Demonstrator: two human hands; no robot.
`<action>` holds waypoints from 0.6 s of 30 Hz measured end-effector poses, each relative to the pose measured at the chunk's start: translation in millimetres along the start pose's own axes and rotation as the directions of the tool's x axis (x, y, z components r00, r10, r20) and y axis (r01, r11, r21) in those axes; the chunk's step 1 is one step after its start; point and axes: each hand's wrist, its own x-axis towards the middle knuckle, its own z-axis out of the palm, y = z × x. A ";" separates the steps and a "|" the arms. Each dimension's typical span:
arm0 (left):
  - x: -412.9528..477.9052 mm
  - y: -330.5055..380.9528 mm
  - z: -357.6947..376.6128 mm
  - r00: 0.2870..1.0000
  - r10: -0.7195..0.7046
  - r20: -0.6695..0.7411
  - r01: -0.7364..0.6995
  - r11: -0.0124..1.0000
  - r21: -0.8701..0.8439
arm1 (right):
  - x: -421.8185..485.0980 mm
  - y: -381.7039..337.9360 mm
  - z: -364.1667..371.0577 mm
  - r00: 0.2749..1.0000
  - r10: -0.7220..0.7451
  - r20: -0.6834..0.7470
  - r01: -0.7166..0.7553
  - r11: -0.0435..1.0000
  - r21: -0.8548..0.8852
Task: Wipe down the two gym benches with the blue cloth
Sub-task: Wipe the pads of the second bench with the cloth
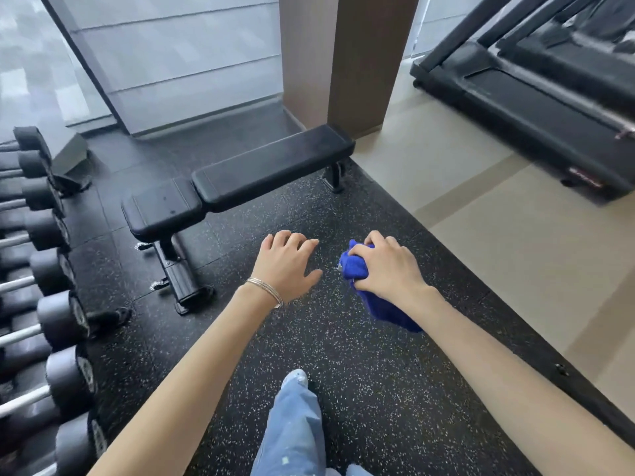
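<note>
- The right hand (pixel 386 269) clutches the bunched blue cloth (pixel 354 267), and a tail of it hangs below the wrist.
- The left hand (pixel 287 266) hovers just beside it, fingers relaxed, holding nothing.
- The black padded bench (pixel 240 180) stands ahead on the speckled floor (pixel 360 389), apart from both hands, its seat pad faintly spotted.
- Dumbbells (pixel 51 269) line the left; a treadmill (pixel 532 97) stands well off to the right.

Showing one gym bench (pixel 261 173) with two pads, standing at centre; one blue cloth (pixel 354 266) and two hands, left hand (pixel 285 266) and right hand (pixel 385 269), appearing below centre; at least eight dumbbell heads (pixel 48 231) lining the left edge; one pillar (pixel 360 56) rising at top.
</note>
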 end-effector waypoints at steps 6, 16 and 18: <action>81.9 -44.5 -6.8 0.998 0.056 0.010 -0.056 0.998 0.003 | 85.1 -1.6 -26.3 0.999 0.035 -0.007 -0.036 0.999 -0.009; 182.6 -92.8 -4.7 0.994 0.099 0.044 -0.098 0.995 -0.023 | 181.3 17.6 -38.6 0.994 0.105 0.035 -0.108 0.991 0.080; 201.3 -94.4 -3.0 0.993 0.110 0.038 -0.109 0.993 -0.035 | 200.5 25.9 -41.5 0.994 0.107 0.026 -0.109 0.991 0.083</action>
